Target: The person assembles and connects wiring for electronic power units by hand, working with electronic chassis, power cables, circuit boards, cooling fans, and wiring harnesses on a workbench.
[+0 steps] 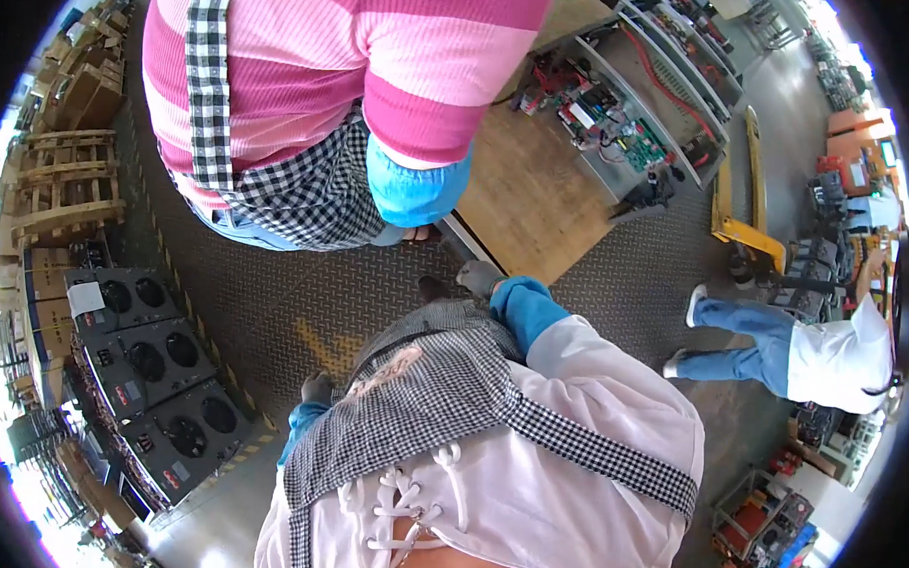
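My right hand (pixel 480 278), in a grey glove with a blue sleeve cover, is closed at the near corner of a wooden board (pixel 537 202). A metal strip (pixel 464 246) runs along that board's left edge, up to my fingers. Open metal chassis with circuit boards (pixel 620 130) and a red cable stand on the board's far part. My left hand (pixel 318 387), also grey-gloved, hangs low beside my checked apron (pixel 411 383). Its fingers are mostly hidden, and nothing shows in it.
A co-worker in a pink striped top (pixel 302 68) stands close ahead on the left. Fan units (pixel 156 374) and wooden pallets (pixel 67 185) line the left. A yellow pallet jack (pixel 742 219) stands right of the board. Another person (pixel 833 352) walks at the right.
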A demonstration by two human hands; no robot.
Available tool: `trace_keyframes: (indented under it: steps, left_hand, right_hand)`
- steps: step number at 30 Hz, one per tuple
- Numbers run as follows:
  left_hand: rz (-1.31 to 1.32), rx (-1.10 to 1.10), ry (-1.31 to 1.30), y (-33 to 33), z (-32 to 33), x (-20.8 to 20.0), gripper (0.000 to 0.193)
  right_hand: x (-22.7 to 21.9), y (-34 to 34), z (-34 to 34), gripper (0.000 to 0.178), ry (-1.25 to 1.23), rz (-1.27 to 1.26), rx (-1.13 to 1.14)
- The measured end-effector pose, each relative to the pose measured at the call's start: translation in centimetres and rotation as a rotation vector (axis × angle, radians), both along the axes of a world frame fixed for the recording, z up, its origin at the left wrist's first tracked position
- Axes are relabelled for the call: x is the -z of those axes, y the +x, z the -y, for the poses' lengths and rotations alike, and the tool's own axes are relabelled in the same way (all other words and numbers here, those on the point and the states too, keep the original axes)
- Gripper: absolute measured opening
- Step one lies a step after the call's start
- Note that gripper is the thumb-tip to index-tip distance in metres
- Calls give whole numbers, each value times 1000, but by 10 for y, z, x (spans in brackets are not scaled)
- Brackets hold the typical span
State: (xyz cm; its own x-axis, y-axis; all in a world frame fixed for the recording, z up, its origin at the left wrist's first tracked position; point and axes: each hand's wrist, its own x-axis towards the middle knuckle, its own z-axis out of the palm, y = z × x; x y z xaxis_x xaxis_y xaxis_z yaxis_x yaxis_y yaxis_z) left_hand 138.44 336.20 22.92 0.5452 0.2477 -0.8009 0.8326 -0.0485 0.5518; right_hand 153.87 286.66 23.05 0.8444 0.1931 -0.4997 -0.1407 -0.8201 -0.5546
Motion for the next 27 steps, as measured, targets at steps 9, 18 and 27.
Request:
trace_keyframes:
  steps: [9, 18, 27]
  left_hand:
    - [148, 659, 509, 61, 45, 47, 35]
    - [139, 365, 278, 136, -30, 104, 35]
    - [13, 434, 206, 181, -123, 131, 55]
  right_hand:
    - [144, -85, 49, 34, -182, 85, -452]
    - [157, -79, 26, 52, -127, -305, 180]
    - [28, 27, -136, 42, 86, -31, -70]
